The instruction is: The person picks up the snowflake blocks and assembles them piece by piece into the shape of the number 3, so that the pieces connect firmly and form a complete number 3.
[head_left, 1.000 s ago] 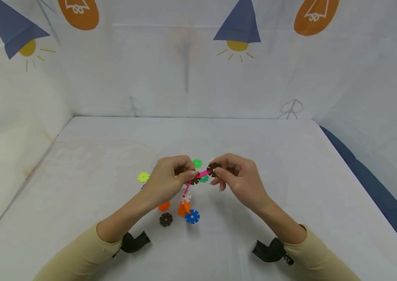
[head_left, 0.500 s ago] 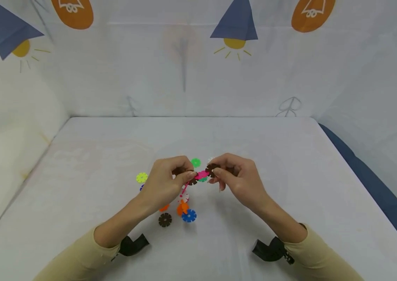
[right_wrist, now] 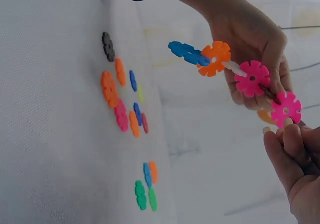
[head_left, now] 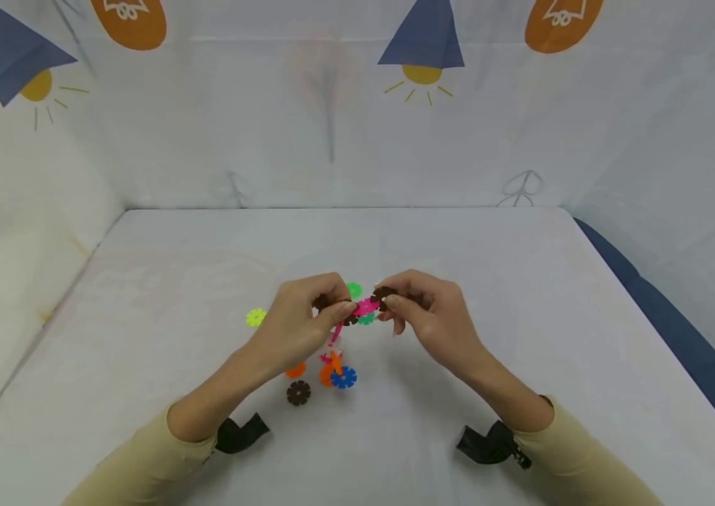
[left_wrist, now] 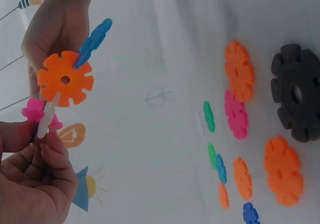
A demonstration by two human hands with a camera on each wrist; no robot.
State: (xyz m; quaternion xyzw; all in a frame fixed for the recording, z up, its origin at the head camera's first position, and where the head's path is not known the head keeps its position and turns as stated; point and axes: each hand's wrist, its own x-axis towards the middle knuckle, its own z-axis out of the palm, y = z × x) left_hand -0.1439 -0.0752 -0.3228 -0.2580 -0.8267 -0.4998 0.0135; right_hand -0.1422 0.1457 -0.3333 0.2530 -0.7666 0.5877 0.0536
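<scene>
A chain of slotted plastic flower discs hangs between the two hands above the table. The right wrist view shows its order: a blue disc (right_wrist: pixel 187 53) at the free end, an orange disc (right_wrist: pixel 218 57), a white one (right_wrist: pixel 234 68), a pink one (right_wrist: pixel 252 78), a brown one (right_wrist: pixel 269 94) and a second pink disc (right_wrist: pixel 287 108). My left hand (head_left: pixel 300 316) pinches the chain at the brown disc between thumb and fingers. My right hand (head_left: pixel 436 316) pinches another brown disc (head_left: pixel 384 295) against the second pink disc's edge; fingers partly hide this joint.
Loose discs lie on the white table (head_left: pixel 490 267) below and behind the hands: yellow (head_left: pixel 256 318), green (head_left: pixel 354 289), orange (head_left: pixel 296 370), dark brown (head_left: pixel 298 393) and several others. Black wrist cameras (head_left: pixel 240 433) hang under both sleeves. A printed white curtain (head_left: pixel 256 105) stands behind.
The brown disc in my right hand has tilted to a flatter angle beside the pink one. Both hands have risen slightly in view, and the chain's hanging end has swung a little.
</scene>
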